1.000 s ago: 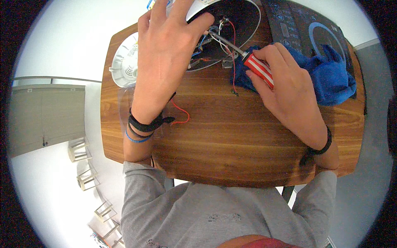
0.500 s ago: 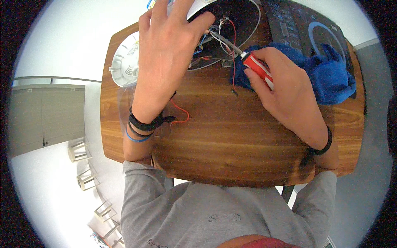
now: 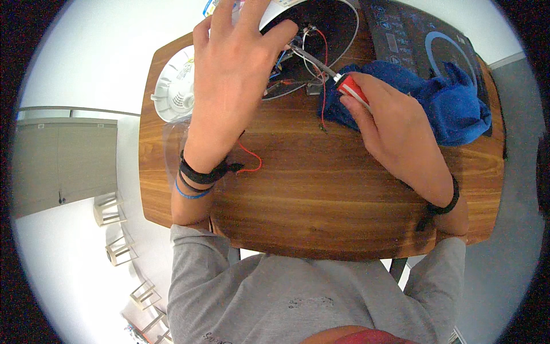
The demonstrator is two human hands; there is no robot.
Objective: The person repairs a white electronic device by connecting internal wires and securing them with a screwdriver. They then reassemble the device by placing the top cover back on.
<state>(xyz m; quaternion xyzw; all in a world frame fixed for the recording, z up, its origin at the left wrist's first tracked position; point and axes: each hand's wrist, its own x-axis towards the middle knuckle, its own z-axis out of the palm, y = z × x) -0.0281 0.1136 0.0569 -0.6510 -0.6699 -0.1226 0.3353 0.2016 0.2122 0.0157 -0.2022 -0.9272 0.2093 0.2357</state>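
My right hand (image 3: 401,129) is wrapped round the red-and-white handle of a screwdriver (image 3: 350,90). Its metal shaft points up and left into a round, dark, open housing (image 3: 338,26) with a pale rim. Wires and small electronic parts lie inside, among them a red wire (image 3: 325,49) that hangs over the rim onto the table. My left hand (image 3: 235,69) reaches across the housing's left side, index finger and thumb pinched beside the screwdriver tip. What they hold is hidden, and the other fingers stretch towards the picture's upper edge.
On the left lies a white vented plastic cover (image 3: 175,86). A blue cloth (image 3: 458,117) is bunched on the right, against a black cooktop (image 3: 407,34) with a blue ring. Another red wire (image 3: 258,157) rests near my left wrist on the wooden table (image 3: 321,200).
My right hand has slid slightly up along the screwdriver, covering more of the red handle. The left hand and the housing stay almost where they were.
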